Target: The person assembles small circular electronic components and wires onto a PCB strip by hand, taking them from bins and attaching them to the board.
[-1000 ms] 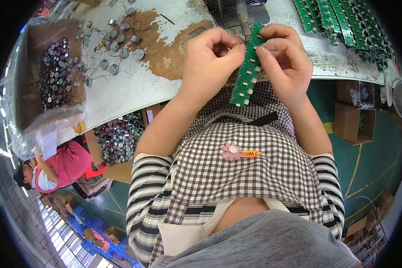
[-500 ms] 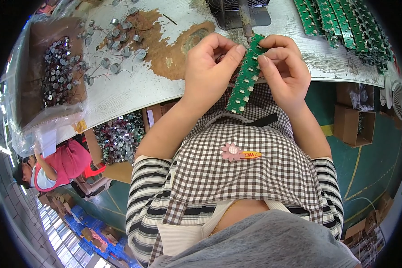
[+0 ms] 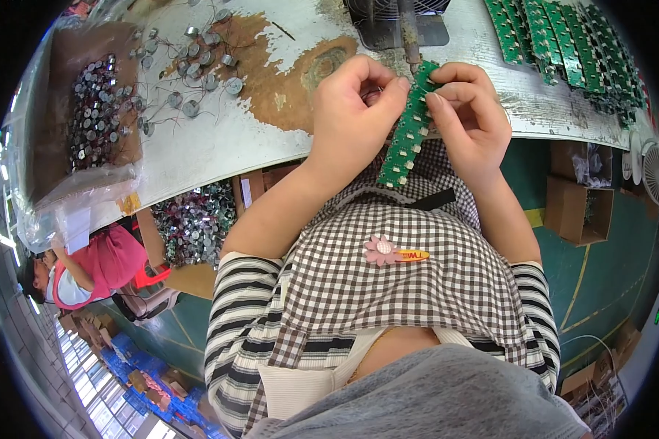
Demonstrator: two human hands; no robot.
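A long green circuit board strip [image 3: 404, 143] with a row of small white connectors slants down from the table edge toward my apron. My right hand [image 3: 472, 121] pinches its right edge near the top between thumb and fingers. My left hand [image 3: 359, 110] is closed at the strip's left edge, thumb pressed to the curled index finger. Something small and dark reddish shows inside that grip, too hidden to name. Just above the strip's upper end is the tip of a soldering iron [image 3: 410, 44], pointing down at it.
Behind the iron stands a black fan [image 3: 395, 9]. Rows of green circuit boards [image 3: 556, 44] lie at the far right. Small wired motors [image 3: 190, 69] are scattered at left beside a plastic-lined box [image 3: 51, 146] of more. Another person [image 3: 102, 263] sits at lower left.
Both hands and the board strip have shifted slightly to the right and down in the picture, and the table things have shifted a little too. Both grips look the same.
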